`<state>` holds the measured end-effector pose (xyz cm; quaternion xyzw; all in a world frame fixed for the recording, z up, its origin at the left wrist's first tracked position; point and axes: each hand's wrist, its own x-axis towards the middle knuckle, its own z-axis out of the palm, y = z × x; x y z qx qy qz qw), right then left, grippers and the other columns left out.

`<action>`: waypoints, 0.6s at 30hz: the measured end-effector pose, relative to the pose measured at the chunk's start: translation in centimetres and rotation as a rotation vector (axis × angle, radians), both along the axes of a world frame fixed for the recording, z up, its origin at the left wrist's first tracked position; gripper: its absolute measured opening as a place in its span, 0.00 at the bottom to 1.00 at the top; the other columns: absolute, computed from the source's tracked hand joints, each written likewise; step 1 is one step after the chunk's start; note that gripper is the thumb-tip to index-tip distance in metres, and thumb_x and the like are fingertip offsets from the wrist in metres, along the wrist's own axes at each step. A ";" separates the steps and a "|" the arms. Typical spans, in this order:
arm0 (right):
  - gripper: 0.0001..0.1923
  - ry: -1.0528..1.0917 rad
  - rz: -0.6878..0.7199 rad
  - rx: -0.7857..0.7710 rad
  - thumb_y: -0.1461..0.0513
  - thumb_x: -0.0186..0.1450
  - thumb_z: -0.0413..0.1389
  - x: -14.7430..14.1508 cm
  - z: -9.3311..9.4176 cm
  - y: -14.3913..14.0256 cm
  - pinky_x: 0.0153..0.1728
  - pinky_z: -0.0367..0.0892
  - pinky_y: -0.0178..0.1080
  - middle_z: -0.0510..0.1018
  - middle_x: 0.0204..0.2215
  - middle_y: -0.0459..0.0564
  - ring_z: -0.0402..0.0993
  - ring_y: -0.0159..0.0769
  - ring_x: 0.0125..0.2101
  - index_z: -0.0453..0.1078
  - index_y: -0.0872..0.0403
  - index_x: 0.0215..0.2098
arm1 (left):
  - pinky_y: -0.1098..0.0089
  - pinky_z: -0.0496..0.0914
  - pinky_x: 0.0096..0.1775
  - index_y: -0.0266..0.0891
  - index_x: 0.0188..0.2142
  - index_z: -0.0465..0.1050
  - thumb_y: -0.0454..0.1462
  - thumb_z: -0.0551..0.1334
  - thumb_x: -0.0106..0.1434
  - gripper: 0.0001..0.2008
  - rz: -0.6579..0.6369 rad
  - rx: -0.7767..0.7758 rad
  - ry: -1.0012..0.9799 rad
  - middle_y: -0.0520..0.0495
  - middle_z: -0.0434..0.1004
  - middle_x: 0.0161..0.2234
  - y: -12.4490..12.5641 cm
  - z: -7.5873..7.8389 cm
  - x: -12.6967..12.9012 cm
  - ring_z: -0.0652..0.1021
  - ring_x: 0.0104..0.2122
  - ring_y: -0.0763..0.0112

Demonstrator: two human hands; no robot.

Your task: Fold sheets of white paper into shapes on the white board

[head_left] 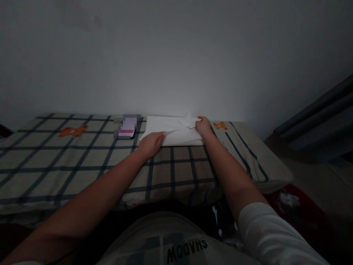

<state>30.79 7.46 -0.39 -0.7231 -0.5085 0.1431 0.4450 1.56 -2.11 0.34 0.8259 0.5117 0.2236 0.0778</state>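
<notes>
while the left hand (pixel 151 143) presses flat on the near left corner of the paper (pixel 172 130), the right hand (pixel 203 126) pinches a folded flap at its far right edge, fingers together on it. the paper lies on the checked bed (pixel 82 162) by the wall, just right of a blurred phone (pixel 127 127). to crease well, i judge the left hand should hold the sheet down firmly and the right should line up edges before pressing.

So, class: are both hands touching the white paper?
Yes: the left hand presses the white paper and the right hand grips its far folded edge.
</notes>
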 end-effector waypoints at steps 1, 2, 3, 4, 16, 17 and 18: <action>0.29 -0.038 0.008 -0.002 0.70 0.60 0.50 0.0 0.0 -0.2 0.53 0.69 0.42 0.81 0.50 0.65 0.79 0.44 0.47 0.73 0.66 0.59 | 0.57 0.72 0.55 0.35 0.58 0.77 0.46 0.45 0.76 0.28 0.020 0.004 -0.034 0.36 0.81 0.55 0.1 0.0 0.0 0.79 0.55 0.50; 0.29 -0.074 0.015 -0.006 0.69 0.61 0.50 0.1 0.1 -0.5 0.55 0.68 0.43 0.81 0.52 0.66 0.78 0.45 0.50 0.72 0.66 0.60 | 0.58 0.72 0.54 0.35 0.55 0.79 0.46 0.44 0.76 0.28 0.039 0.015 -0.066 0.35 0.82 0.53 0.2 0.1 0.0 0.80 0.54 0.51; 0.30 -0.108 0.021 -0.012 0.69 0.62 0.50 0.1 0.1 -0.7 0.56 0.67 0.43 0.80 0.53 0.66 0.78 0.46 0.52 0.71 0.67 0.61 | 0.58 0.73 0.53 0.35 0.52 0.80 0.46 0.45 0.76 0.28 0.053 0.029 -0.093 0.35 0.83 0.51 0.2 0.2 -0.1 0.81 0.52 0.51; 0.30 -0.139 0.026 -0.020 0.68 0.63 0.51 0.1 0.1 -0.9 0.57 0.67 0.43 0.80 0.54 0.67 0.77 0.46 0.53 0.70 0.67 0.62 | 0.59 0.73 0.52 0.34 0.50 0.80 0.45 0.45 0.75 0.28 0.070 0.046 -0.119 0.34 0.84 0.50 0.3 0.4 -0.1 0.81 0.51 0.51; 0.22 -0.434 0.026 -0.145 0.63 0.68 0.52 -1.3 1.0 -3.5 0.53 0.70 0.49 0.82 0.50 0.66 0.79 0.52 0.51 0.76 0.58 0.58 | 0.55 0.63 0.66 0.36 0.63 0.72 0.41 0.47 0.76 0.24 -0.055 0.092 0.088 0.37 0.71 0.66 1.6 -1.7 -0.4 0.71 0.66 0.56; 0.22 -0.455 0.023 -0.156 0.63 0.68 0.52 -1.5 1.1 -3.7 0.53 0.70 0.50 0.82 0.51 0.67 0.79 0.53 0.51 0.76 0.58 0.58 | 0.53 0.63 0.66 0.38 0.63 0.72 0.40 0.47 0.76 0.24 -0.054 0.083 0.141 0.38 0.70 0.66 1.6 -1.8 -0.3 0.70 0.66 0.55; 0.22 -0.476 0.024 -0.165 0.63 0.69 0.51 -1.7 1.3 -3.9 0.53 0.70 0.51 0.82 0.51 0.68 0.79 0.54 0.51 0.76 0.58 0.57 | 0.51 0.63 0.66 0.40 0.63 0.72 0.40 0.48 0.76 0.23 -0.050 0.078 0.187 0.38 0.70 0.66 1.6 -1.8 -0.2 0.69 0.67 0.55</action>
